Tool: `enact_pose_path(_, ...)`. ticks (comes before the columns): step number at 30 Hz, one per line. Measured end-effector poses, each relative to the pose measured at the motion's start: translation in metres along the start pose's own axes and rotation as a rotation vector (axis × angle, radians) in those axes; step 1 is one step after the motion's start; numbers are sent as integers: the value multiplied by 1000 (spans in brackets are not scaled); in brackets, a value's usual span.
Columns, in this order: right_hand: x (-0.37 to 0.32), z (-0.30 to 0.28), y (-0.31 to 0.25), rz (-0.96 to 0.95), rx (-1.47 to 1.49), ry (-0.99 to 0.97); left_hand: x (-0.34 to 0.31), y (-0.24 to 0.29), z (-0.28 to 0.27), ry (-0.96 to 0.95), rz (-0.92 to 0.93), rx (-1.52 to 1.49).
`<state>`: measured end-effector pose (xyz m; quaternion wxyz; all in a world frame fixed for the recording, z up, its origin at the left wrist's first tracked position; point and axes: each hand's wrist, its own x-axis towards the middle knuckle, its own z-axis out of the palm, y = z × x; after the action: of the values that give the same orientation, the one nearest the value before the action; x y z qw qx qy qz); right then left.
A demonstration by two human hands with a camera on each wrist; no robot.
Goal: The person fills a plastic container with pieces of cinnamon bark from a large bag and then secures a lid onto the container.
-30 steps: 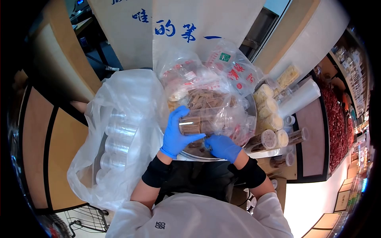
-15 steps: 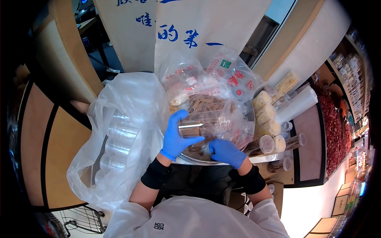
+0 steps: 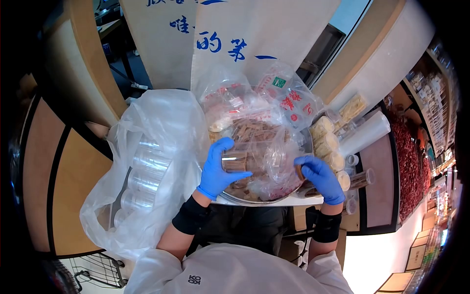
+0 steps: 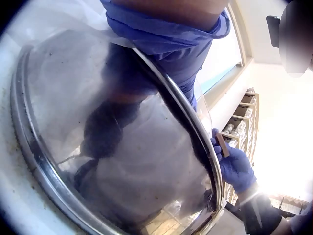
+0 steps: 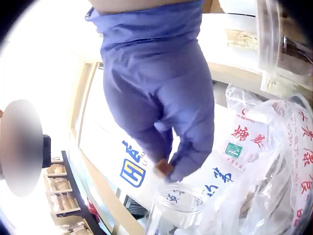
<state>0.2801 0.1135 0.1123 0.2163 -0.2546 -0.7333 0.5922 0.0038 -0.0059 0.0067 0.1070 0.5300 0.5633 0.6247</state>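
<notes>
On my feed I see the left hand (image 3: 215,170) gripping a clear jar (image 3: 255,156) sideways between the hands, its long axis running toward the right hand (image 3: 321,179), which pinches a brown piece (image 5: 164,168), nearer its open end.

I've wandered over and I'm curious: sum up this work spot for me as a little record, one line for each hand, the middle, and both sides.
Left hand: blue-gloved, grips a clear plastic cylindrical jar partly filled with brown pieces
Right hand: blue-gloved, pinches a small flat brown piece near the jar's end
Middle: round shiny metal basin with a heap of brown sticks and clear plastic bags printed in red
Left side: translucent white plastic bag holding several clear jars
Right side: clear jars with pale yellow contents
</notes>
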Motion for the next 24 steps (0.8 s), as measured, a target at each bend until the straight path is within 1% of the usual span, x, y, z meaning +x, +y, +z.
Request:
enact_pose_path(1, 5, -1, 5, 0, 69, 68, 0, 1, 0, -12, 6, 22)
enact_pose_path(2, 8, 1, 9, -1, 68, 69, 1, 2, -1, -24, 12, 44)
enact_pose_path(4, 17, 14, 12, -18, 65, 269, 1, 3, -1, -29, 19, 58)
enact_pose_path(5, 20, 18, 17, -18, 66, 269, 1, 4, -1, -34, 25, 74)
enact_pose_path(7, 26, 23, 27, -102, -41, 400, 1, 3, -1, -36, 34, 80)
enact_pose_path(11, 31, 30, 31, -108, -27, 447, 2, 2, -2, -36, 73, 91)
enact_pose_path(13, 30, 34, 26, -185, 28, 429, 2, 4, -1, -35, 69, 89)
enact_pose_path(14, 30, 35, 24, -184, 27, 430, 2, 4, -1, -38, 65, 85)
enact_pose_path(16, 27, 36, 22, -169, 103, 384, 1, 5, -1, -42, 57, 83)
enact_pose_path(19, 26, 33, 26, -167, 150, 418, 0, 6, -1, -43, 54, 86)
enact_pose_path(20, 26, 31, 31, -167, 150, 417, 0, 6, -1, -40, 57, 90)
enact_pose_path(22, 27, 26, 37, -82, 84, 398, 1, 5, -2, -35, 58, 96)
enact_pose_path(23, 26, 26, 38, -83, 84, 397, 1, 5, -2, -32, 58, 100)
enact_pose_path(24, 27, 27, 36, -61, 91, 449, 1, 5, -2, -30, 58, 101)
